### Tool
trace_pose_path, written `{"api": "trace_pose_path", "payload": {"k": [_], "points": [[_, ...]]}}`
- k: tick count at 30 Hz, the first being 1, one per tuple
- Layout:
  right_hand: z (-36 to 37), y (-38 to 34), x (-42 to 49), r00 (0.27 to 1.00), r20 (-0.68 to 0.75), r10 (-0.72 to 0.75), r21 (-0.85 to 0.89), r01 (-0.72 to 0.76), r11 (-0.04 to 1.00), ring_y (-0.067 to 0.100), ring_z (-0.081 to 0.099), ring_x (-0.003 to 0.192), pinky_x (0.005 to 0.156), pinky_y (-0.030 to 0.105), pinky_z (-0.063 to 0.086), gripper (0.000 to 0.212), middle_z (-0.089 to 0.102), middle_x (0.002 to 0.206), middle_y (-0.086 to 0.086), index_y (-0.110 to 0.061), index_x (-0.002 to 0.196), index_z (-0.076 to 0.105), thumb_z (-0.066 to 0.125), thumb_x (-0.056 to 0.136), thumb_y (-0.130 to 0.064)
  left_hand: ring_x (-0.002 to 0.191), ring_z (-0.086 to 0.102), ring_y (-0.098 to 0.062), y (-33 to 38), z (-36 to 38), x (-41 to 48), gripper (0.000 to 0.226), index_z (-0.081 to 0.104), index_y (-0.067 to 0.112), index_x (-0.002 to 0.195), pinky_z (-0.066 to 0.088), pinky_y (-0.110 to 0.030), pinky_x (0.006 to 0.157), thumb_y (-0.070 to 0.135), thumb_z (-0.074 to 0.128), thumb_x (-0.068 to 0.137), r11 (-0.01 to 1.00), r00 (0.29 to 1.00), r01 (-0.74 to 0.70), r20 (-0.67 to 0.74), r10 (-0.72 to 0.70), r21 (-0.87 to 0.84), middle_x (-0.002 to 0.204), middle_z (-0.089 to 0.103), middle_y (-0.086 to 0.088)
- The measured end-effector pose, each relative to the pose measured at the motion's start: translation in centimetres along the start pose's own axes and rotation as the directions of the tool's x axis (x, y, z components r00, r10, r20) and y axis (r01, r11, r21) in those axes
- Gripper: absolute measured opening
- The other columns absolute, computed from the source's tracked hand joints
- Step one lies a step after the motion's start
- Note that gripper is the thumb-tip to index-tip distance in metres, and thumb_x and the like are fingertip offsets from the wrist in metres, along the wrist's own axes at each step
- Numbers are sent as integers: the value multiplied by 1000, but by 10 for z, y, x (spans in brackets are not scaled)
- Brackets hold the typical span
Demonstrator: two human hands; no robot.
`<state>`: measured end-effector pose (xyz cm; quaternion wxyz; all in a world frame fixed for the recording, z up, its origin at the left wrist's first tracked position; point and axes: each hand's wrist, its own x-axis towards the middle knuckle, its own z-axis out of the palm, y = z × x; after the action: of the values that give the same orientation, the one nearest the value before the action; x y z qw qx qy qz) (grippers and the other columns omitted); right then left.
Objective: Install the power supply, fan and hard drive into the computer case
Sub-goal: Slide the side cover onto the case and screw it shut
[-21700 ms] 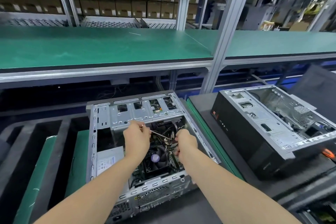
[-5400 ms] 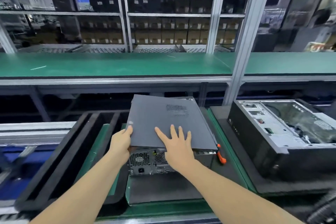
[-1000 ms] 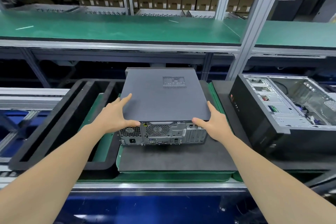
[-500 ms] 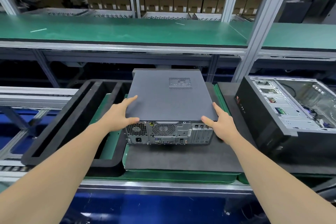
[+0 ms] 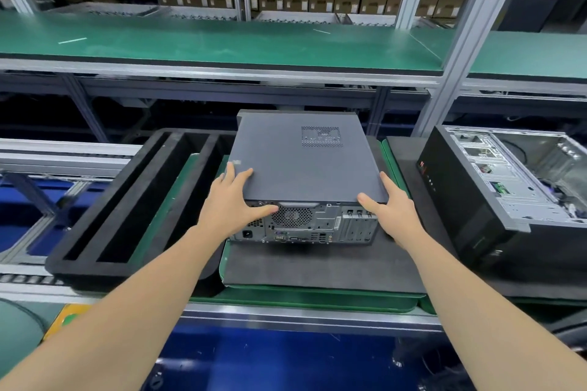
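The computer case (image 5: 305, 165) lies flat on a dark foam pad (image 5: 317, 267), its grey side cover closed on top and its rear panel (image 5: 305, 225) with fan grille and ports facing me. My left hand (image 5: 233, 203) is at the rear left corner, fingers flat on the cover and thumb pressed against the rear panel. At the rear right corner, my right hand (image 5: 392, 209) has its fingers straight along the side edge and its thumb on the rear edge. The power supply, fan and hard drive are hidden inside.
A second case (image 5: 508, 187) lies open on the right, close to my right hand. A black foam tray with long slots (image 5: 127, 200) sits on the left. A green shelf (image 5: 222, 41) runs behind, with an aluminium post (image 5: 460, 51) at the back right.
The cover, tilted on the case five seconds ago, now sits flush. Over the last second both hands stay at the rear corners; my left thumb has slid further along the rear panel.
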<state>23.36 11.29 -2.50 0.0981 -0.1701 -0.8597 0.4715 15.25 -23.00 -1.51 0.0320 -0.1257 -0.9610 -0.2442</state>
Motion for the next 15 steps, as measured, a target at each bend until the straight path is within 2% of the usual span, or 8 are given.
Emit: {"api": "trace_pose_path", "payload": {"k": [4,9,15], "points": [[3,2,0,1000,-23,4,1,-4,1000,20,49,137,113,41,41,91,48,154,-4,-30,164,26,74,90,-50,144,33,-29,-1,3,-2,111,39,34,150,42,-52,110,94,59,59,1000,998,-28,-63,28,9,166,19,-2],[4,2,0,1000,-30,1,9,-1,1000,7,45,122,109,36,41,91,49,152,-7,-29,164,27,75,90,-49,142,36,-31,4,8,-4,101,43,35,146,46,-51,106,91,60,63,998,992,-14,-128,21,56,162,25,1],[6,3,-2,999,-49,12,38,-11,999,6,44,122,113,40,41,89,49,147,-11,-30,163,28,75,90,-48,142,35,-35,-2,4,-3,100,38,31,152,34,-48,116,82,65,71,996,996,-67,-59,70,65,167,16,-6]]}}
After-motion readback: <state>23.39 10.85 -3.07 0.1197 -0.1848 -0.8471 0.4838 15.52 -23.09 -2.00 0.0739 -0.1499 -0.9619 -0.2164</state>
